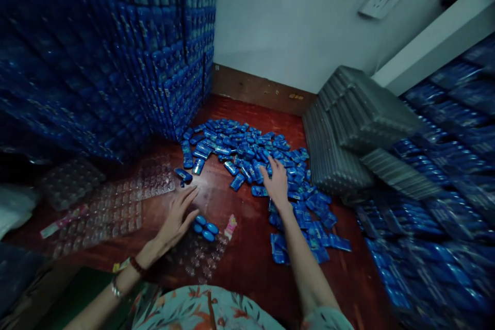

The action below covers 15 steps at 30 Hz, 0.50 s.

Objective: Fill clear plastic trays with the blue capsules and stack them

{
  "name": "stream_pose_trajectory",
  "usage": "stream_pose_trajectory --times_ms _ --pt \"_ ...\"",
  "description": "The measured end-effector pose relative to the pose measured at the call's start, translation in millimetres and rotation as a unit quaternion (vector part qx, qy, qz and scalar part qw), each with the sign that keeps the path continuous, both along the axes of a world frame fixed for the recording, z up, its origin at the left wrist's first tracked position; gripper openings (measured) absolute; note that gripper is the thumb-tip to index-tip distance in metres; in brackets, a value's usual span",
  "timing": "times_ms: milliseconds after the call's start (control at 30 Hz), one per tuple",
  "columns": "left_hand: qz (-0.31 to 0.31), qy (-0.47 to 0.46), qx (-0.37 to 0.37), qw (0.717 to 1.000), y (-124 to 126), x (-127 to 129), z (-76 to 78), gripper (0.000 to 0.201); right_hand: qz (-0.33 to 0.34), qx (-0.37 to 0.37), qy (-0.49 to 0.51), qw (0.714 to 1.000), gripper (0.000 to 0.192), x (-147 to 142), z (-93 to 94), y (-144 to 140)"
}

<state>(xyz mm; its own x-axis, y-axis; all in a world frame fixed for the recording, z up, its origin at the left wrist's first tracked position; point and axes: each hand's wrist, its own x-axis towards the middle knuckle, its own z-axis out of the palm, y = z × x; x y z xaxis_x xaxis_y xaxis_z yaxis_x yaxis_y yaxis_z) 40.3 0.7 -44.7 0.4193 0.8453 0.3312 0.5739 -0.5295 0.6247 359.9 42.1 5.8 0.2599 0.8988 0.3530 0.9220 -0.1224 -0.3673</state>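
Note:
My left hand (178, 215) hovers low over the red-brown table, fingers stretched out and apart, with nothing in it. Right beside its thumb, several shiny blue oval pieces (208, 232) sit in one end of a clear plastic blister tray (199, 259); the tray's other cups hold nothing. My right hand (277, 183) reaches over the near side of a loose heap of small blue packets (247, 147), its thumb and fingers apart. Its fingertips are close to the packets; whether they touch is unclear. A pink printed piece (231, 227) lies by the tray.
Clear blister sheets (112, 211) spread over the left of the table (247, 258). Tall stacks of blue packs (154, 46) rise at the left, more blue packs (433, 258) at the right. Stacked clear trays (336, 139) stand right of the heap, before a pale wall (266, 15).

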Motion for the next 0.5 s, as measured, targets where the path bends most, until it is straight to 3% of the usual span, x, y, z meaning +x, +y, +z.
stream_pose_trajectory --times_ms 67,133,200,367,500 --pt "-0.047 0.033 -0.050 0.997 9 5 -1.1 0.049 -0.052 -0.053 0.028 0.997 0.054 24 -4.7 41" --pt "-0.087 0.055 -0.088 0.991 6 10 -6.8 0.043 -0.044 -0.101 0.052 0.993 0.053 32 -11.2 67" --pt "-0.066 0.042 -0.115 0.990 -6 14 -15.2 0.037 -0.012 -0.115 0.059 0.992 0.052 26 -19.6 75" --pt "0.108 -0.021 -0.146 0.983 -44 34 -22.7 0.041 0.110 -0.082 0.031 0.990 0.047 -19 -42.1 48" --pt "0.147 -0.019 -0.189 0.971 -61 53 -12.4 0.040 0.207 -0.097 -0.028 0.973 0.048 -61 -51.0 17"
